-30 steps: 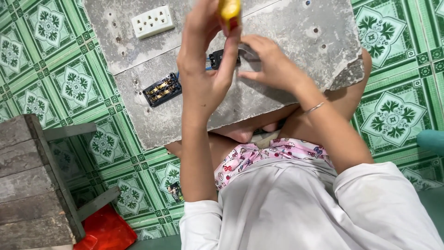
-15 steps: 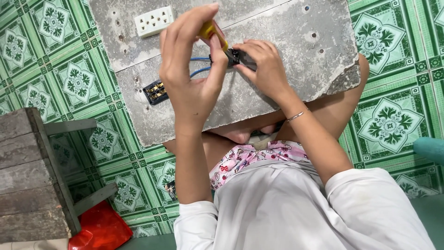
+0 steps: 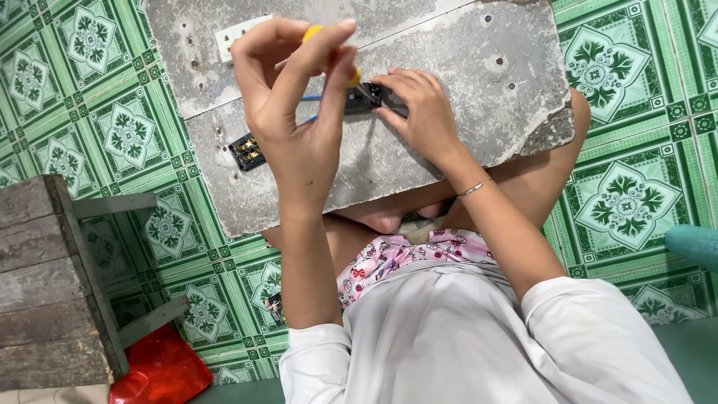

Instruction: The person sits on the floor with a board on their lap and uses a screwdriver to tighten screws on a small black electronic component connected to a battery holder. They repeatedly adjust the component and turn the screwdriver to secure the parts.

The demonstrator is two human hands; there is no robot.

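My left hand (image 3: pixel 299 112) grips the yellow handle of a screwdriver (image 3: pixel 333 52), whose shaft points down toward a small black electrical part (image 3: pixel 368 96). My right hand (image 3: pixel 419 108) pinches that black part against a grey concrete slab (image 3: pixel 464 90). Blue wires (image 3: pixel 313 99) run from the part behind my left hand. A second black switch module (image 3: pixel 245 152) lies on the slab to the left. A white socket plate (image 3: pixel 235 34) is fixed near the slab's far left corner.
The slab rests across my legs over a green patterned tile floor (image 3: pixel 628 194). A weathered wooden stool (image 3: pixel 52 284) stands at lower left with a red bag (image 3: pixel 161 370) beside it. A teal object (image 3: pixel 695 247) shows at the right edge.
My left hand came down with the screwdriver from the top of the view to the black part. My right hand stayed on the part. The view shifted slightly.
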